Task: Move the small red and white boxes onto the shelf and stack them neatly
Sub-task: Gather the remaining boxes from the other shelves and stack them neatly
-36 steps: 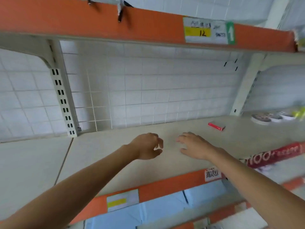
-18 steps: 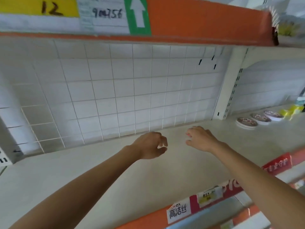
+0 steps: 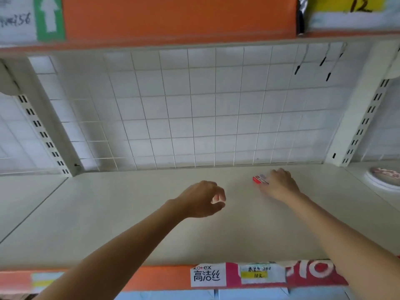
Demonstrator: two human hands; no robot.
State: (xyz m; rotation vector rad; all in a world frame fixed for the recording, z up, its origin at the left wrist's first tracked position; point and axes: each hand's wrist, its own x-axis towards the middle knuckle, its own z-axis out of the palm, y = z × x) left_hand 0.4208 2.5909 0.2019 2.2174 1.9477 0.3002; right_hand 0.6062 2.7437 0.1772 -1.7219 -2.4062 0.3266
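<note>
One small red and white box (image 3: pixel 259 179) lies flat on the cream shelf (image 3: pixel 129 213), close to the wire back panel. My right hand (image 3: pixel 280 185) is reached out over the box's right end, fingers curled down onto it and pinching it; that end of the box and my thumb are hidden. My left hand (image 3: pixel 202 199) hovers over the middle of the shelf, a little to the left of the box and nearer to me. Its fingers hang loosely curled and hold nothing.
A white wire grid (image 3: pixel 194 109) closes the back of the shelf between two slotted uprights (image 3: pixel 363 124). A flat round tin (image 3: pixel 384 176) lies on the neighbouring shelf at the right. An orange front rail with price labels (image 3: pixel 207 276) runs below my arms; an upper shelf hangs overhead.
The view has swung right and closer to the shelf. My right hand has reached forward to the back of the shelf and come down on the box. My left hand stays loosely curled.
</note>
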